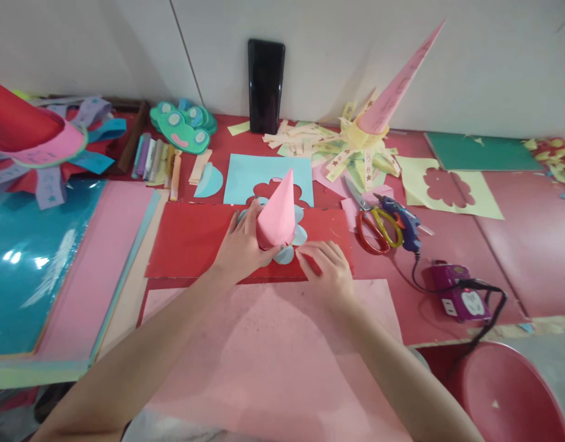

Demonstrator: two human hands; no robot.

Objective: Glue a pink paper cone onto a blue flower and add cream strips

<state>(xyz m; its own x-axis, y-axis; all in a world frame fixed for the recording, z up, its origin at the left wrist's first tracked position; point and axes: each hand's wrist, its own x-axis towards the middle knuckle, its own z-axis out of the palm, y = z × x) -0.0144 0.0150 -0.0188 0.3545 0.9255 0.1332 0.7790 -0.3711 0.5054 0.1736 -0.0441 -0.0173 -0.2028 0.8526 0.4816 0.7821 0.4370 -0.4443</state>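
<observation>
A pink paper cone (278, 215) stands upright on a light blue paper flower (286, 255), whose rounded petals show around its base. My left hand (243, 242) is closed around the cone's left side and lower edge, the thumb reaching along the front of the base. Close by on the right, my right hand (326, 267) has its thumb and fingers drawn together at the flower's edge. Whatever lies in that pinch is too small to make out. Under the flower is a red board (194, 239). A light blue sheet (249, 175) with a flower-shaped cutout lies just behind.
Scissors (378, 230) and a blue glue gun (404, 224) lie right, its cord near a purple power adapter (459, 291). A phone (266, 86) leans on the wall. A finished-looking pink cone (397, 86) with paper strips stands back right. Coloured sheets (93, 264) are stacked left.
</observation>
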